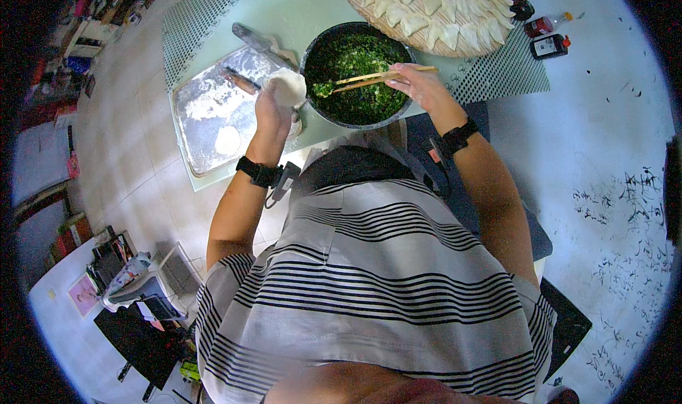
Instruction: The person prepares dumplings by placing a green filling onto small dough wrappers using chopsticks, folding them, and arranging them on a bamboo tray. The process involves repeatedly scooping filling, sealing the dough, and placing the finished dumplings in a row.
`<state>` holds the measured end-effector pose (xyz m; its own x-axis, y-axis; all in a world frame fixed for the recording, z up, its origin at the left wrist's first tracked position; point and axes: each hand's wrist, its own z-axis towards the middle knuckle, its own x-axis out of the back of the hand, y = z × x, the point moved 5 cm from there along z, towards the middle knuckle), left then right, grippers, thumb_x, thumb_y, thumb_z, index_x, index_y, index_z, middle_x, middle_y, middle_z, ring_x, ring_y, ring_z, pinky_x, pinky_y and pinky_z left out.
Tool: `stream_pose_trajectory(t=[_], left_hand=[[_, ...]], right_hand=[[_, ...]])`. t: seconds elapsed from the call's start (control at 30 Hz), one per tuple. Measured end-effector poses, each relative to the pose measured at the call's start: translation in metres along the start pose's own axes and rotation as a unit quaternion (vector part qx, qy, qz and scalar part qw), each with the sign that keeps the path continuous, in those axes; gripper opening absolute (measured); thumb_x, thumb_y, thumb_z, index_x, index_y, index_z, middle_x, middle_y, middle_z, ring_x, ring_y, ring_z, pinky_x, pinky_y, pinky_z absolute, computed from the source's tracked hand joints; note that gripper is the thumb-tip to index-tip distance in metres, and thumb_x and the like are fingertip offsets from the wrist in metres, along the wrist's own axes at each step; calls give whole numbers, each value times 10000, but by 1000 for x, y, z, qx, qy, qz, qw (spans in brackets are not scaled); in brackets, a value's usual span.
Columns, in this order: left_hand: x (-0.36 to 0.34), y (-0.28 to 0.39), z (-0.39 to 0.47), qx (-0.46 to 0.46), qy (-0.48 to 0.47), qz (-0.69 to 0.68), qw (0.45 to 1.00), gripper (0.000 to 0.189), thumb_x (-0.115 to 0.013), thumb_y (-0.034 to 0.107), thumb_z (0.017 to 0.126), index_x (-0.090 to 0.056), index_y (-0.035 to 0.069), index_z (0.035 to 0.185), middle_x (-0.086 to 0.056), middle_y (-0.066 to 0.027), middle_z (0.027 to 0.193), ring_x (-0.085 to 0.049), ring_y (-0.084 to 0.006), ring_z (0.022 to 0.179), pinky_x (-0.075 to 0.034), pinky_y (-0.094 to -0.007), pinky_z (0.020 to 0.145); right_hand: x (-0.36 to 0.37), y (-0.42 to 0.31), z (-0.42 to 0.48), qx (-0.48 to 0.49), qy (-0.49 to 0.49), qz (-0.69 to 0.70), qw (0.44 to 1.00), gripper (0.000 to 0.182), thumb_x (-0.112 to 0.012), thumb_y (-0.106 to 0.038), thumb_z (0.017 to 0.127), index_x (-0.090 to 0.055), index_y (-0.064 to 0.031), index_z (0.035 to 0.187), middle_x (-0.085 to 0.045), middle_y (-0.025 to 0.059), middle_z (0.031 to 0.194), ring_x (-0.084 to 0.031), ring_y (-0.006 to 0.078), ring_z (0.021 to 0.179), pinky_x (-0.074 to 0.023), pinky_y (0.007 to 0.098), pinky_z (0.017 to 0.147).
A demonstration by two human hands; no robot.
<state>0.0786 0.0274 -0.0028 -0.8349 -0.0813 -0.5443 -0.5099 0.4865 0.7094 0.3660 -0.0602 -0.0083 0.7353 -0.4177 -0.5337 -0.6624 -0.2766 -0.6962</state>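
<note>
My left hand (273, 111) holds a round dough wrapper (288, 87) beside the left rim of a dark bowl. Finely chopped green filling (362, 58) lies in the bowl (305, 58). In my right hand (418, 87) is a pair of wooden chopsticks (367, 79), reaching over the bowl with a small clump of filling (323, 89) at their tips. To the left, a floured tray (186, 111) carries another dough round (228, 140) and a rolling pin (241, 80), partly coated with flour. Folded dumplings (413, 23) cover much of a round woven mat (389, 31) beyond the bowl.
A long, flat grey tool (261, 43), its kind unclear, lies across the tray's far corner. Past the table's right side stand or lie a red-labelled bottle (539, 26) and a dark bottle with a red cap (549, 47). The glass-like tabletop (213, 183) ends close before me.
</note>
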Motion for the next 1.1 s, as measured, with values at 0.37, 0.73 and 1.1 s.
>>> stream_pose_trajectory(t=[0.37, 0.73, 1.1], left_hand=[[-60, -22, 7, 111, -111, -27, 987, 324, -289, 182, 895, -410, -16, 1121, -490, -155, 1091, -493, -299, 1009, -399, -422, 879], [-83, -40, 1, 242, -81, -120, 959, 390, -228, 217, 904, -392, -43, 1146, -457, -197, 1151, -464, -333, 1051, -362, -462, 931], [-68, -36, 5, 213, -109, -184, 953, 384, -248, 216, 891, -398, -34, 1141, -460, -199, 1143, -466, -334, 1044, -387, -445, 908]], right_hand=[[-25, -67, -40, 117, 29, -73, 990, 322, -596, -129, 772, -489, 82, 990, -528, 181, 994, -564, 276, 893, -507, 328, 789], [-104, -85, -86, 277, -22, -433, 858, 158, -591, -104, 781, -617, 16, 879, -608, 80, 835, -573, 138, 786, -470, 225, 700], [-92, -101, -90, 257, 26, -311, 915, 186, -600, -114, 761, -598, 45, 858, -610, 93, 788, -594, 158, 701, -492, 251, 638]])
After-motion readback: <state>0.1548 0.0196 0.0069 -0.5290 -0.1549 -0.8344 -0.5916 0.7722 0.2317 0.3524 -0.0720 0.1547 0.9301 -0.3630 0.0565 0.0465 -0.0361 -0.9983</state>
